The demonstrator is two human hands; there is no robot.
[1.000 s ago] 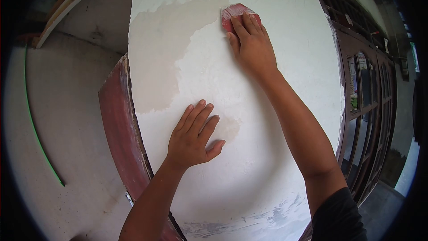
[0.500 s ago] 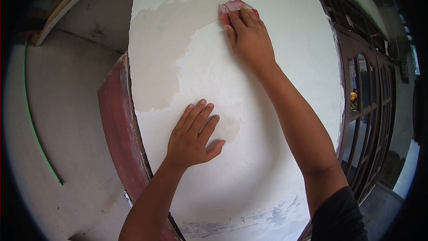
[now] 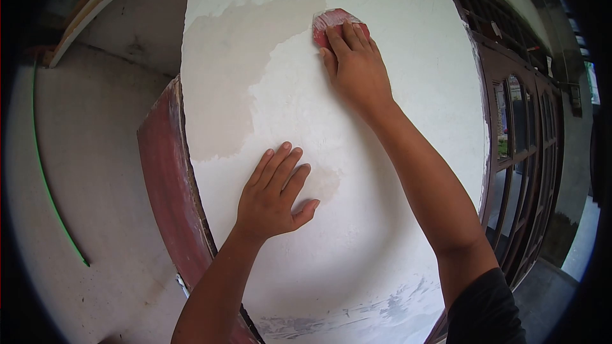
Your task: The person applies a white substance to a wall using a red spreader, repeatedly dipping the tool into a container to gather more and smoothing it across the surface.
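Note:
A white wall surface [image 3: 306, 102] fills the middle of the view, with a beige-grey patch [image 3: 223, 76] at its upper left and grey smears near the bottom. My right hand [image 3: 357, 67] holds a red pad [image 3: 333, 20] with whitish dust on it flat against the wall, just right of the patch; the fingers lie over the pad. Lower and to the left, my left hand [image 3: 273, 194] rests on the wall with its fingers spread and nothing in it. A small fainter patch [image 3: 328, 183] shows beside its fingertips.
On the left, a dark red panel [image 3: 169, 172] borders the white wall. A thin green strip [image 3: 48, 185] hangs on the grey wall beyond. Brown-framed doors with glass panes [image 3: 517, 121] stand at the right. A curved wooden edge [image 3: 95, 9] is at the upper left.
My right hand and the red pad have moved slightly down the wall. My left hand stays in place on the wall. The view has shifted slightly.

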